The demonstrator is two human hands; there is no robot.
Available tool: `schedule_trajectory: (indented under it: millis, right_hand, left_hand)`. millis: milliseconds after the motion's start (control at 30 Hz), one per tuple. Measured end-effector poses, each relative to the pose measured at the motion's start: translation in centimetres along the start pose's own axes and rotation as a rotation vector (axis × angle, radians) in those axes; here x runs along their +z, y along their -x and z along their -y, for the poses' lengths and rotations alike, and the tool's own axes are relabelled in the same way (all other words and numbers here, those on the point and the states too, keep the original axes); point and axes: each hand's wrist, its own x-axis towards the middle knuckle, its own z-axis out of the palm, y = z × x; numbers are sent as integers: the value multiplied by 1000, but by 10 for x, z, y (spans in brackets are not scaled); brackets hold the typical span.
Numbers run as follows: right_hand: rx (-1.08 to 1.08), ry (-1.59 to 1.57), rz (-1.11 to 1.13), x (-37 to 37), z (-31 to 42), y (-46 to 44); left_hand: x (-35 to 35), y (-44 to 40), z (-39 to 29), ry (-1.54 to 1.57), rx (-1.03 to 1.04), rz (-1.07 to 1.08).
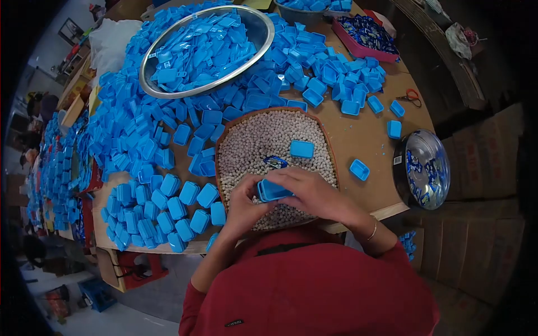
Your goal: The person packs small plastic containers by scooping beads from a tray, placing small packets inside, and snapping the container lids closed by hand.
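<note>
A small blue plastic box [271, 191] is held between both my hands, above a tray of small pale round pellets [252, 140]. My left hand [244, 206] grips it from the left side, with the thumb low. Over its top and right side curl the fingers of my right hand [311, 194]. Just beyond the hands, a dark blue printed packet [276, 162] lies on the pellets. Another blue box [302, 149] rests on them a little farther right. What is inside the held box is hidden.
A large heap of open blue boxes [120, 120] covers the table's left and back. A metal bowl [268, 42] holds blue lids. Closed boxes [176, 208] stand grouped at front left. To the right are a round tin [399, 168], scissors [413, 96] and a pink packet tray [372, 53].
</note>
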Motion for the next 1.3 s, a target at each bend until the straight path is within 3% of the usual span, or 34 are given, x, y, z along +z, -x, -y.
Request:
schedule_trajectory:
  millis: [433, 600, 700, 800, 1300]
  right_hand:
    - [-164, 3, -133, 7, 3, -1]
    - [-68, -43, -118, 6, 4, 4]
    - [-20, -78, -75, -2, 10, 5]
    - [-27, -13, -69, -2, 13, 4]
    - [-131, 234, -155, 16, 19, -2]
  left_hand:
    - [0, 6, -28, 102, 14, 25]
    - [-1, 1, -31, 60, 6, 62]
    - [0, 0, -30, 362, -45, 139]
    - [-4, -1, -34, 400, -125, 163]
    - [-5, 6, -40, 238, 0, 69]
